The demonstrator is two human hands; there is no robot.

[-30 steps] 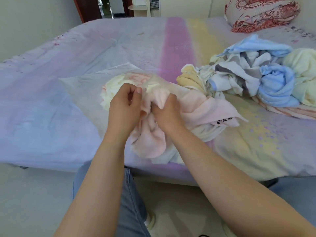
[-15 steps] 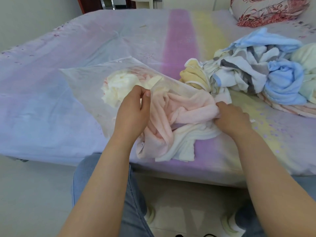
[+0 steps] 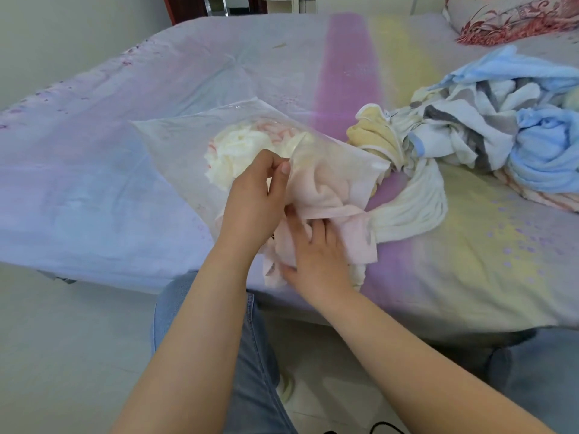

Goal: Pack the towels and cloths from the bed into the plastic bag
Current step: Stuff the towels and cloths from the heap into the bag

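The left hand (image 3: 255,195) pinches the upper edge of the clear, crinkled plastic bag (image 3: 175,145) between thumb and curled fingers, lifting the mouth of it, while the right hand (image 3: 316,255) lies just beside and below the left, its fingers spread and nearly straight, pressing flat on the pale pink terry towel (image 3: 326,198). That towel sits partly inside the bag's mouth, between the two hands, with its lower folds spilling out under the right palm toward the near edge of the bed (image 3: 470,261). Deeper in the bag, beyond the left hand's knuckles, lies a bunched cream cloth with red pattern (image 3: 238,148). Just right of the right hand a white ribbed towel (image 3: 416,202) curves across the sheet, touching the pink one. Farther right and beyond, a yellow cloth (image 3: 372,133) adjoins the bag's far corner, and past it a loose heap of grey-and-white and light blue towels (image 3: 513,130) rests well apart from both hands. A red-patterned pillow (image 3: 507,20) lies beyond that heap.
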